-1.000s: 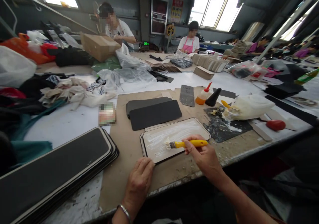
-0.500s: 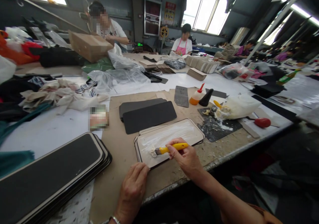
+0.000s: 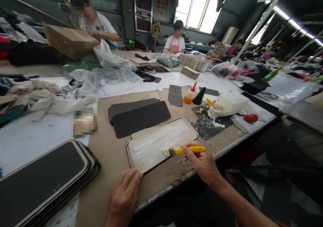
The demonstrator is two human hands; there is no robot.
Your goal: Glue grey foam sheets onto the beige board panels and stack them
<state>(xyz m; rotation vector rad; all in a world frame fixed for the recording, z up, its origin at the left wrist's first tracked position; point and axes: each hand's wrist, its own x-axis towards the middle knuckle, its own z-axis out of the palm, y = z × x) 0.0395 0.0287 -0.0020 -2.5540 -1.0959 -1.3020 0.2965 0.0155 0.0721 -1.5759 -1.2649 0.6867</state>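
My right hand [image 3: 202,161] pinches the yellow handle of a glue brush [image 3: 185,150], whose white-loaded bristles rest on the near right part of a pale rounded panel [image 3: 156,143] streaked with white glue. That panel tops a small stack on brown paper [image 3: 111,159]. My left hand [image 3: 124,195] lies with its fingers stretched flat on the brown paper, fingertips at the panel's near left corner.
Two dark panels [image 3: 140,117] lie behind the glued one; a stack of black panels [image 3: 42,178] sits at near left. A white glue bag [image 3: 228,104], orange bottle [image 3: 189,96], black cone [image 3: 199,96] and a red object [image 3: 250,118] are right. Two people work at the far side.
The brush has swept right along the panel's near edge after going left. My view has shifted right, so everything on the table sits further left in frame.
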